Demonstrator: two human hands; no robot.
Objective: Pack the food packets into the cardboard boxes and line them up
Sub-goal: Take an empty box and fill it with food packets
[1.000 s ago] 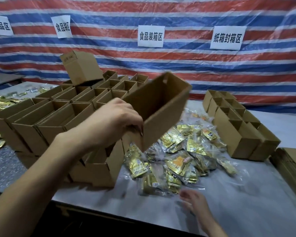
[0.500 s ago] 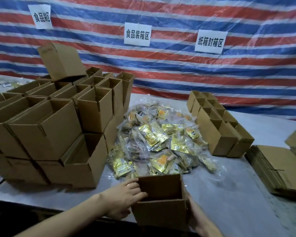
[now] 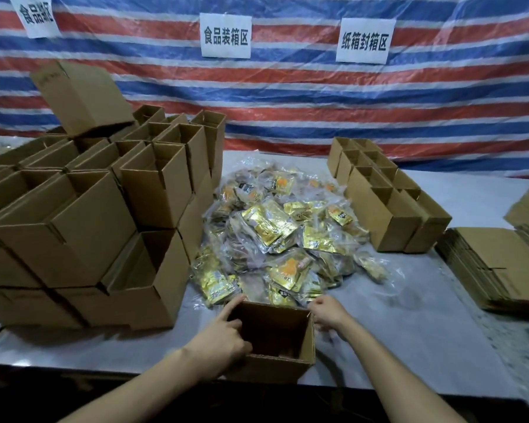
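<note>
One open brown corrugated-cardboard box (image 3: 275, 340) sits upright at the near edge of the grey table (image 3: 409, 331), mouth up, nothing visible inside. The heap of gold-and-clear plastic food packets (image 3: 275, 239) lies just beyond its far rim.

Left hand (image 3: 223, 334) is on the box's left wall: index finger straight along the rim twd the far corner, other fingers curled over the edge into the box, holding it. Right hand (image 3: 327, 312) is at the far right corner, touching or just beside the wall. Its fingers are motion-blurred, so can't tell whether they grip anything.

Handling, as I judge it: box is light, stiff at corners, walls flex mid-span, so hold by wall near a corner. Packets look light, soft and slick; they'll slide off each other, so pinch by a sealed edge or scoop several together.

Also there: stack of empty brown cartons (image 3: 74, 224) at left, double row of brown cartons (image 3: 385, 203) at right, flattened cardboard blanks (image 3: 501, 264) far right.
</note>
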